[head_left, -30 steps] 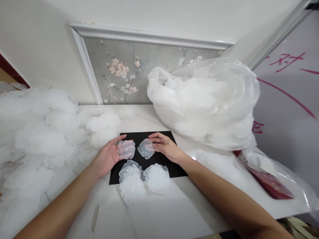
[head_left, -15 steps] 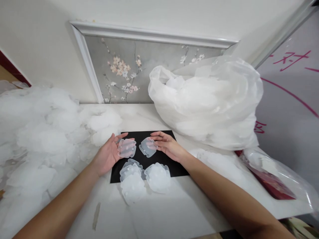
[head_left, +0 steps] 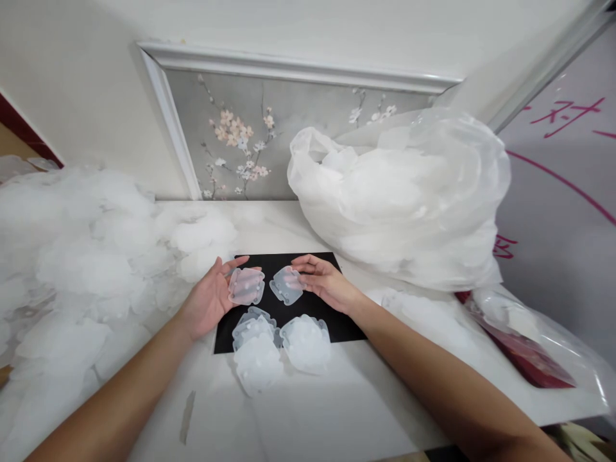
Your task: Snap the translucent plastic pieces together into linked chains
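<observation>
My left hand (head_left: 210, 298) is palm up over a black mat (head_left: 317, 263) and holds a thin translucent plastic piece (head_left: 246, 286) between thumb and fingers. My right hand (head_left: 325, 282) holds a second, similar plastic piece (head_left: 287, 285) by its edge, close beside the first. The two pieces are side by side, a small gap between them. Below them on the mat lie two small stacks of the same pieces, a left stack (head_left: 256, 351) and a right stack (head_left: 305, 342).
A large heap of white translucent pieces (head_left: 72, 263) covers the table's left side. A bulging clear plastic bag (head_left: 409, 199) of them stands at the back right. A red item in clear wrap (head_left: 520, 346) lies at the right edge. A framed flower picture (head_left: 250, 135) leans behind.
Both hands with their pieces have barely shifted; the view has drifted slightly. The stacks stay as they were.
</observation>
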### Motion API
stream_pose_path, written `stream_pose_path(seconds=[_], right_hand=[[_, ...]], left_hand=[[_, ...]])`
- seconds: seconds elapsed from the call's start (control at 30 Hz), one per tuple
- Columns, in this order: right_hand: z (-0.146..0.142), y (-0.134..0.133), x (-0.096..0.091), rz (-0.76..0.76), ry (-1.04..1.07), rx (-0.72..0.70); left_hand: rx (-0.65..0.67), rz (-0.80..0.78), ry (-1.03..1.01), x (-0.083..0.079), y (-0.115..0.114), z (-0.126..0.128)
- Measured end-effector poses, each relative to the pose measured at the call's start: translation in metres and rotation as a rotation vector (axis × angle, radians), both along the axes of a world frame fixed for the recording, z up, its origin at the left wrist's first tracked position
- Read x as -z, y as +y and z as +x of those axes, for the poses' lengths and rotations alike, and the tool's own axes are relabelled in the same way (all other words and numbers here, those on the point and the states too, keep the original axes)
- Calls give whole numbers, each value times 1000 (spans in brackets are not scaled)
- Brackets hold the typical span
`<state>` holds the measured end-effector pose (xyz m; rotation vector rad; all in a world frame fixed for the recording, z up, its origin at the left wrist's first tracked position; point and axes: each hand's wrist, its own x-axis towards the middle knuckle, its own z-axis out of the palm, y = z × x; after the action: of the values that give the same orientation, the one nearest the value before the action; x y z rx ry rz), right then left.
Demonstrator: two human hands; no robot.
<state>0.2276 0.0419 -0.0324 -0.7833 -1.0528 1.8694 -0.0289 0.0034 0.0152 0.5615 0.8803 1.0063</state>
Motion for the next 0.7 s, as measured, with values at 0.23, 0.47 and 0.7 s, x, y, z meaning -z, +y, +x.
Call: stream_pose_path(seconds=[0.23,0.47,0.7], right_hand=[[-2,-3,1,87,-126,45],[-3,-1,8,266,-376,210],[-2,-4,0,234,-349,272]], left_hand=[[9,1,-7,2,0,0],[2,9,-29,1,-2,1],[5,21,-50,1,-4,1]])
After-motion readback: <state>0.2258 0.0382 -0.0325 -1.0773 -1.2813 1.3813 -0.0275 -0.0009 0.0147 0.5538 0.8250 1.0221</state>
